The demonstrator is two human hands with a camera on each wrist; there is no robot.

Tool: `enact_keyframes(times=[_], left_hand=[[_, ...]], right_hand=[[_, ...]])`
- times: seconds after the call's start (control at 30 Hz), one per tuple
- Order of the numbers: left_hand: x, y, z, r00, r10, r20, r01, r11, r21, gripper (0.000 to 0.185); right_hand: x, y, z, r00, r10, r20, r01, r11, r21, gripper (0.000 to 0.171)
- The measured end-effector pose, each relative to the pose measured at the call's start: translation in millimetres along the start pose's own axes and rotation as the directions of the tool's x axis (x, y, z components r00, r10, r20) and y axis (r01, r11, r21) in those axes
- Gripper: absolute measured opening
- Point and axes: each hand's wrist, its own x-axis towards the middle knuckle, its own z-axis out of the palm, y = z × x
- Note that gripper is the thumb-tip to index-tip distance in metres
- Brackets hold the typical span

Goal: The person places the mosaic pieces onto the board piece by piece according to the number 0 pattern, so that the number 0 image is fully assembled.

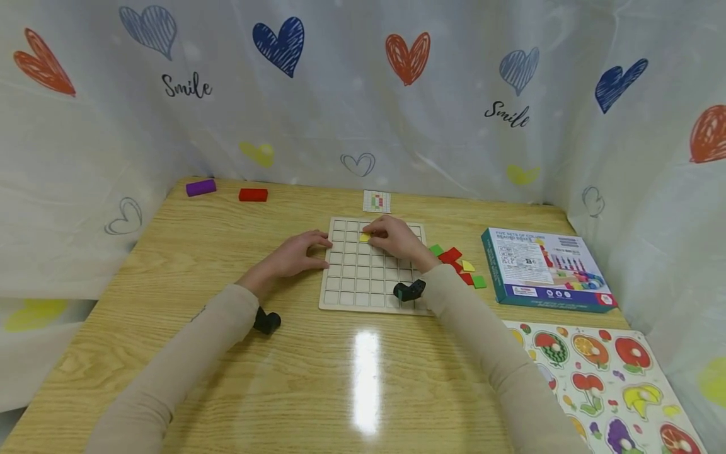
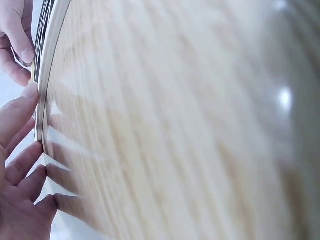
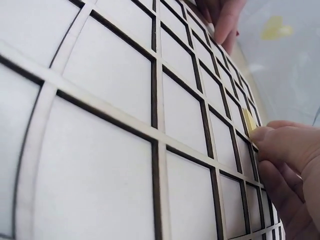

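A wooden grid board point(image 1: 348, 282) with pale square cells lies on the table. My right hand point(image 1: 395, 237) reaches over its far part and pinches a small yellow tile point(image 1: 364, 238) at one of the cells. In the right wrist view the yellow tile point(image 3: 249, 121) stands tilted against the grid, thumb and fingertip at its edge. My left hand point(image 1: 297, 254) rests at the board's left edge, fingers spread and relaxed. Seen from the left wrist, the left hand's fingertips point(image 2: 34, 150) touch the board's rim point(image 2: 50, 55).
Red, green and yellow tiles point(image 1: 450, 255) lie loose right of the board. Behind it sits a small pattern card point(image 1: 377, 201). A boxed game point(image 1: 547, 268) and a fruit puzzle board point(image 1: 612, 378) are at the right. Purple point(image 1: 201, 188) and red point(image 1: 253, 195) blocks lie far left.
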Motion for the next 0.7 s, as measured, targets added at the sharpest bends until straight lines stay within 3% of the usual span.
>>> enact_keyframes(times=[0.27, 0.47, 0.7], left_hand=[[0.1, -1.4, 0.2, 1.0, 0.007, 0.002, -0.007, 1.0, 0.01, 0.047], [0.0, 0.9, -1.1, 1.0, -0.009, 0.005, 0.009, 1.0, 0.017, 0.047], [0.2, 0.5, 0.2, 1.0, -0.005, 0.008, 0.005, 1.0, 0.03, 0.048]], right_hand=[[-29.1, 6.7, -14.1, 0.979, 0.172, -0.109, -0.157, 0.978, 0.136, 0.035], [-70.6, 13.8, -40.8, 0.939, 0.293, -0.18, -0.262, 0.949, 0.176, 0.039], [-118.4, 30.9, -70.3, 0.911, 0.366, -0.193, -0.331, 0.924, 0.191, 0.046]])
